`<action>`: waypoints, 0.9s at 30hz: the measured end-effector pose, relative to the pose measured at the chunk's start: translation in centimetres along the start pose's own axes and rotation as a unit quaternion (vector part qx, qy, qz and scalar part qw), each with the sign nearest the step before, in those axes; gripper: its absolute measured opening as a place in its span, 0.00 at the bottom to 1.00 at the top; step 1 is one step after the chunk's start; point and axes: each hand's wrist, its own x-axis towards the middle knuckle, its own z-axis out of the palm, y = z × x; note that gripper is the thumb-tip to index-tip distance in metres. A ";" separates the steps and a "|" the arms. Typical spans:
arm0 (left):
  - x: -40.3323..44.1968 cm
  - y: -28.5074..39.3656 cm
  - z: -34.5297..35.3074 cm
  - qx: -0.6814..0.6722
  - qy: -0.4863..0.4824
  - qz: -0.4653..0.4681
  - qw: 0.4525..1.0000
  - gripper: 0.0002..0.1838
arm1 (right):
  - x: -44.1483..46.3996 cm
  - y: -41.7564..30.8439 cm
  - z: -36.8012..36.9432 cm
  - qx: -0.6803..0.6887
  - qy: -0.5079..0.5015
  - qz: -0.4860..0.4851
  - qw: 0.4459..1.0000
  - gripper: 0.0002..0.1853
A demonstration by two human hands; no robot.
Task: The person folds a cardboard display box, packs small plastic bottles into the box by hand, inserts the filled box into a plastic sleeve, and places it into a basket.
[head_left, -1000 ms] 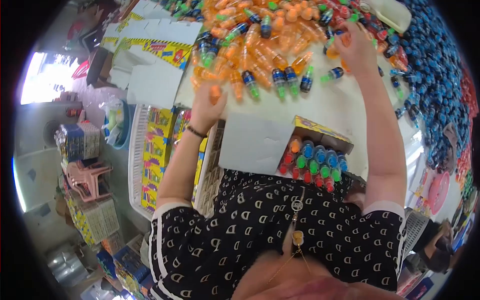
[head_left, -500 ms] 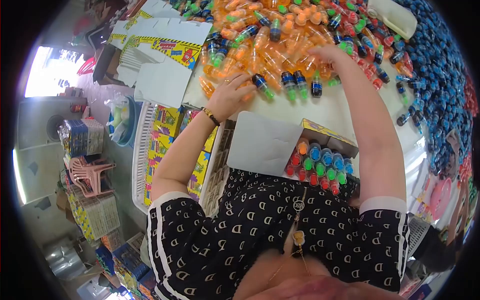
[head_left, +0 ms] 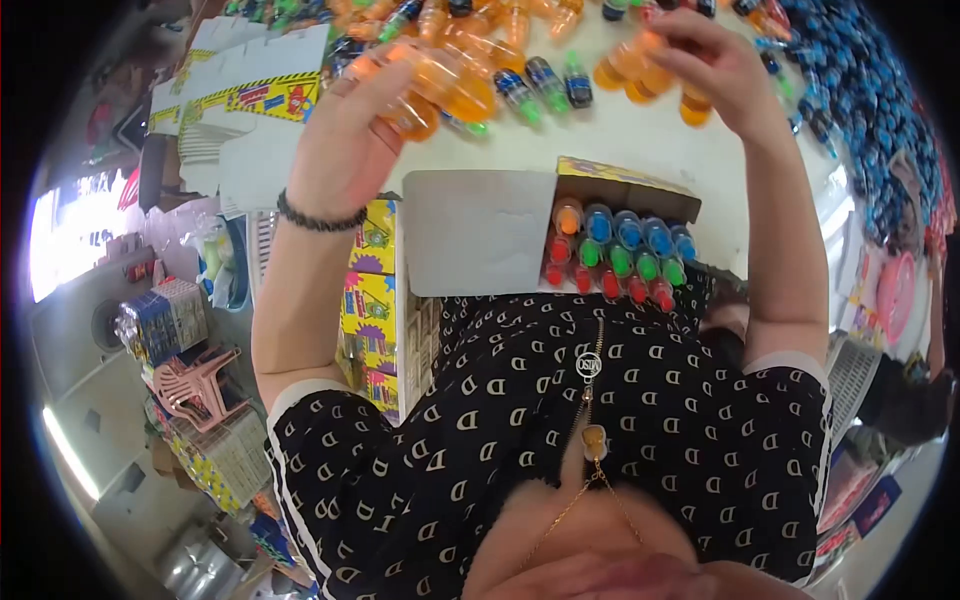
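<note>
My left hand (head_left: 350,135) is raised over the left of the table, fingers curled round several small clear orange bottles (head_left: 455,85). At the right, my right hand (head_left: 720,75) has thumb and fingers closed on a few orange bottles (head_left: 625,65), blurred by motion. In front of my body stands an open printed carton (head_left: 625,180), its white flap (head_left: 480,235) folded out to the left. Inside it are rows of small capped bottles (head_left: 630,235), with orange, blue, green and red caps. Dark bottles with green caps (head_left: 545,85) lie between my hands.
A large heap of blue bottles (head_left: 860,130) covers the table's right side. Flattened printed cartons (head_left: 255,100) are stacked at the far left. Beside me on the left, yellow printed boxes (head_left: 370,300) fill a white basket. A pink plastic chair (head_left: 200,385) stands beyond.
Both hands have come up off the orange heap and now carry orange bottles. The left has moved left, the right slightly right. The camera view has shifted; the carton's contents look the same.
</note>
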 end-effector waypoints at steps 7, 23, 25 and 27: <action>-1.7 -6.0 7.7 0.140 -0.168 -0.093 0.971 0.12 | -8.5 -4.5 -1.3 0.056 -0.172 0.040 0.983 0.12; 0.8 -8.5 3.9 0.587 -0.204 0.154 0.768 0.15 | -10.4 1.4 3.8 0.093 -0.073 0.061 0.991 0.16; 1.2 -8.7 3.6 0.613 -0.199 0.140 0.752 0.16 | -10.5 1.1 3.4 0.065 -0.113 0.075 0.989 0.17; 1.6 -8.6 3.6 0.626 -0.198 0.132 0.743 0.17 | -10.7 0.9 3.2 0.014 -0.194 0.106 0.975 0.20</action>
